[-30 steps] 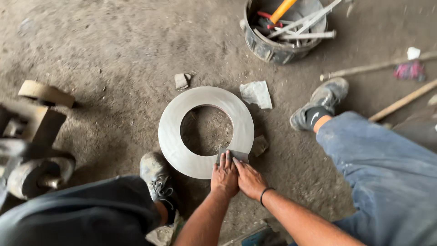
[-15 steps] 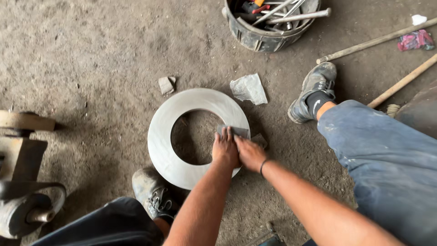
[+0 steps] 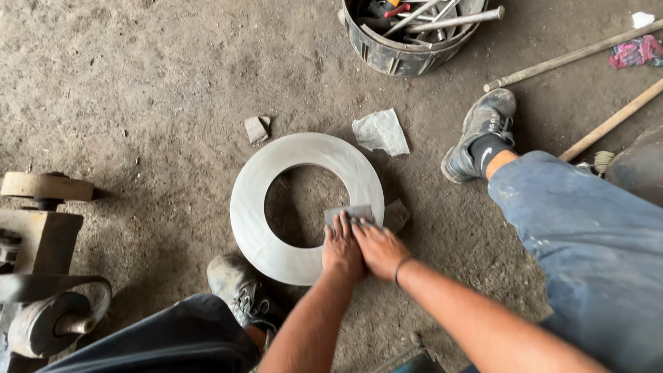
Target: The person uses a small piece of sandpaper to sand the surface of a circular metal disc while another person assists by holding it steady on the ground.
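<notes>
The person is pressing both hands on a small grey sheet of sandpaper [image 3: 350, 213], which is lying on the flat steel ring [image 3: 257, 228] on the dirt floor [image 3: 138, 90]. The left hand [image 3: 343, 250] and the right hand [image 3: 378, 250] are lying side by side, touching each other. The fingers [image 3: 340, 226] of both hands are stretched out flat and close together, pushing the sheet down on the ring's lower right part; they are not closing around anything.

The ring is lying just ahead of the fingers and around an open middle where the floor is showing. Its surface is looking evenly dull and bright almost all around, so the rubbing seems well advanced, but I am not able to tell if the band under the hands is finished.

Beyond the fingertips a crumpled sheet [image 3: 380, 131] is lying near the ring's far edge, and a smaller scrap [image 3: 257, 128] is lying to its left. Just right of the fingers a dark scrap [image 3: 396, 215] is touching the ring. Far ahead a black bucket of tools [image 3: 407, 52] is standing.
</notes>
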